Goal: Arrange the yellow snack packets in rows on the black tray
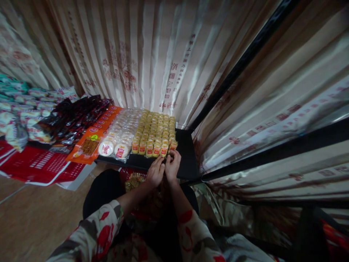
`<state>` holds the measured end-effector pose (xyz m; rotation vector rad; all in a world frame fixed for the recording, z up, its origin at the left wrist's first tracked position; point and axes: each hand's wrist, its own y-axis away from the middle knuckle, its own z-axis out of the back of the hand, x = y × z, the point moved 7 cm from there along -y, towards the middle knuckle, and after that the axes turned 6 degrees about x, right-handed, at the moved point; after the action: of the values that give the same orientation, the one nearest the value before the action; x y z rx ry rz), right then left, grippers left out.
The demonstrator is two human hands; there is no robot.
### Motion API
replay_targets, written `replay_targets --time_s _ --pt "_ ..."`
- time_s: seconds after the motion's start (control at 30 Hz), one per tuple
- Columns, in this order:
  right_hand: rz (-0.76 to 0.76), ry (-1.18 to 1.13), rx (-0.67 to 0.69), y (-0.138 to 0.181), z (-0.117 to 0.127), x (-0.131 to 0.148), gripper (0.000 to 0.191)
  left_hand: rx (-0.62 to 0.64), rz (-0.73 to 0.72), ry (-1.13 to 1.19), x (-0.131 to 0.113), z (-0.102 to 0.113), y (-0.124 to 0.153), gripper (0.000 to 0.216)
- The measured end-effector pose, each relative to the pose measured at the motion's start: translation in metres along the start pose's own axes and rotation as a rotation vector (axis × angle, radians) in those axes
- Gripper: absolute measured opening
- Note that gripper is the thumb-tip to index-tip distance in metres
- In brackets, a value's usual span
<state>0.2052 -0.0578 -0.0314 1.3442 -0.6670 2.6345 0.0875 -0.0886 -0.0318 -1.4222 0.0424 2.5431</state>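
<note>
Small yellow snack packets (152, 129) with red-and-white labels stand in tight rows on a black board (188, 153). My right hand (173, 165) is at the front right corner of these rows, its fingers bent around the nearest packet (172, 144). Close beside it, my left hand (156, 171) reaches to the front edge of the rows with its fingers stretched forward, and I see nothing held in it. Between my knees is a red container (122, 174) with more yellow-wrapped packets (135, 182), partly hidden by my left forearm.
Left of the yellow rows lie clear packs of round white crackers (120, 127), orange snack bags (88, 142) and dark glossy packets (73, 120). Farther left are white-and-green packets (29, 102) above a red bag (38, 162). Pleated curtains (152, 54) and black bars (240, 69) border the board.
</note>
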Motion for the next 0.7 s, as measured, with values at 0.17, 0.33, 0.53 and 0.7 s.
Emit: replay_targets --time_s 0.17,0.33,0.53,0.7 --pt "-0.039 0.085 -0.027 -0.011 0.006 -0.008 0.040 0.056 0.007 -0.014 -0.003 -0.003 -0.003 0.041" --pt "0.037 -0.009 0.030 -0.018 0.000 -0.010 0.040 0.036 0.030 -0.032 0.003 -0.006 -0.008 0.041" --pt "0.050 -0.002 0.021 -0.015 -0.005 -0.012 0.041 -0.022 -0.026 -0.072 0.009 -0.010 -0.007 0.042" --pt "0.026 0.056 0.068 -0.016 -0.010 -0.012 0.044 -0.078 -0.090 -0.116 0.011 -0.014 -0.007 0.043"
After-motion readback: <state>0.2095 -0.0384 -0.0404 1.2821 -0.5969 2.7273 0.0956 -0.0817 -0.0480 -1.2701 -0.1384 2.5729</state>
